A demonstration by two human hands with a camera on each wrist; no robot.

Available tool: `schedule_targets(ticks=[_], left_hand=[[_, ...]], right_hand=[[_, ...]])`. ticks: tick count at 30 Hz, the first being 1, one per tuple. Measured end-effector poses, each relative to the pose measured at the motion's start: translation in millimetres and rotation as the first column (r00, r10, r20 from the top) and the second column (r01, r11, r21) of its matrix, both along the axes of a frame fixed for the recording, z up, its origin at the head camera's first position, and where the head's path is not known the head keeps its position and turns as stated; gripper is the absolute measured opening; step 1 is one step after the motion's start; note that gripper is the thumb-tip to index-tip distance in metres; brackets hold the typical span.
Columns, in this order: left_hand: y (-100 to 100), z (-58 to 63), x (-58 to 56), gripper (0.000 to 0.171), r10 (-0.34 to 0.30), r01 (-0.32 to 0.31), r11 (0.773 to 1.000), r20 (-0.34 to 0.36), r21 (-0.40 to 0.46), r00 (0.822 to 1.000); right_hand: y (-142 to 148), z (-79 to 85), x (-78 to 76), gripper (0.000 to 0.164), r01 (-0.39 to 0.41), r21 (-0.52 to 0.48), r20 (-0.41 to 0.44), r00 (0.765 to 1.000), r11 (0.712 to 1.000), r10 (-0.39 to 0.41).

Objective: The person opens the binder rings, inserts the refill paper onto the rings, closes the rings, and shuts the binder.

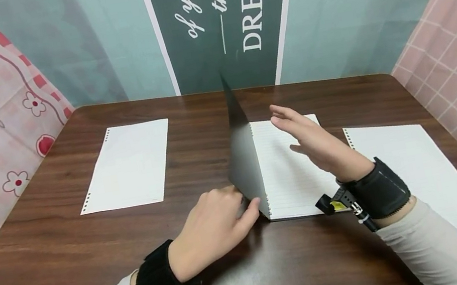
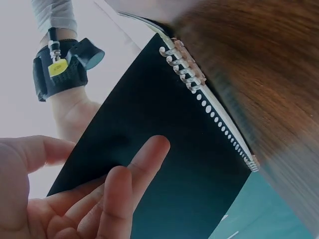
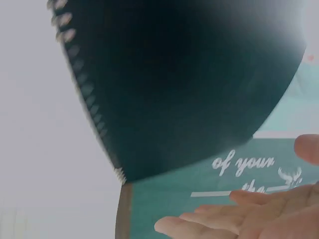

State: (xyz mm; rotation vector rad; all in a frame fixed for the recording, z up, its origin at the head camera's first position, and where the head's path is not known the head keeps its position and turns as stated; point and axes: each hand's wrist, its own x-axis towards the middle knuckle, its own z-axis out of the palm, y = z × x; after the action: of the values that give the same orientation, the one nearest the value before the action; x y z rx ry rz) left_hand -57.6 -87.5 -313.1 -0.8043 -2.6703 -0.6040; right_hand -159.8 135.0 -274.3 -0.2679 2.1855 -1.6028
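Observation:
A ring-bound notebook lies on the table with its lined white page (image 1: 284, 188) facing up. Its dark cover (image 1: 246, 157) stands nearly upright along the binding. My left hand (image 1: 214, 229) pinches the cover's near edge, thumb on one side and fingers on the other. In the left wrist view the fingers lie against the black face (image 2: 184, 154), beside the clear binding rings (image 2: 182, 72). Over the page hovers my right hand (image 1: 316, 145), fingers extended and holding nothing. The right wrist view has the cover (image 3: 174, 89) bowed above that hand's fingers.
One loose white sheet (image 1: 129, 165) with punched holes lies left of the notebook. Another punched sheet (image 1: 422, 174) lies at the right, partly under the right forearm. The brown wooden table (image 1: 50, 276) meets a teal cloth (image 1: 128, 43) behind and pink cloths at both sides.

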Motion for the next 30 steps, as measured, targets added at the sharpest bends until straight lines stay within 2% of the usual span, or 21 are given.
schedule_targets(ticks=[5,9,13,20,25,30], left_hand=[[-4,-3.0,1.0,0.052,0.006,-0.007,1.0,0.046,0.017,0.999],[-8,-4.8,2.1,0.053,0.008,-0.011,0.999,0.073,0.034,0.997],[-12,-6.8,3.0,0.054,-0.004,-0.002,0.998,0.081,0.068,0.997],[-16,-10.9,4.8,0.05,-0.018,0.008,0.991,0.074,0.13,0.997],[-19,-9.0,4.9,0.042,-0.033,0.007,0.983,0.138,0.184,0.99],[-23,-6.5,3.9,0.024,-0.068,0.02,0.967,0.182,0.254,0.981]], right_hand=[[18,-11.4,-12.8,0.071,0.015,0.111,-0.026,1.0,0.994,-0.012],[31,-18.5,-22.1,0.072,0.039,0.236,-0.051,0.998,0.971,-0.028],[44,-22.7,-28.3,0.074,0.06,0.317,-0.063,0.997,0.946,-0.042],[65,-30.1,-37.1,0.077,0.081,0.322,-0.065,0.996,0.943,-0.064],[74,-32.9,-39.8,0.077,0.09,0.312,-0.048,0.996,0.946,-0.078],[79,-34.2,-41.9,0.077,0.099,0.315,-0.049,0.995,0.944,-0.088]])
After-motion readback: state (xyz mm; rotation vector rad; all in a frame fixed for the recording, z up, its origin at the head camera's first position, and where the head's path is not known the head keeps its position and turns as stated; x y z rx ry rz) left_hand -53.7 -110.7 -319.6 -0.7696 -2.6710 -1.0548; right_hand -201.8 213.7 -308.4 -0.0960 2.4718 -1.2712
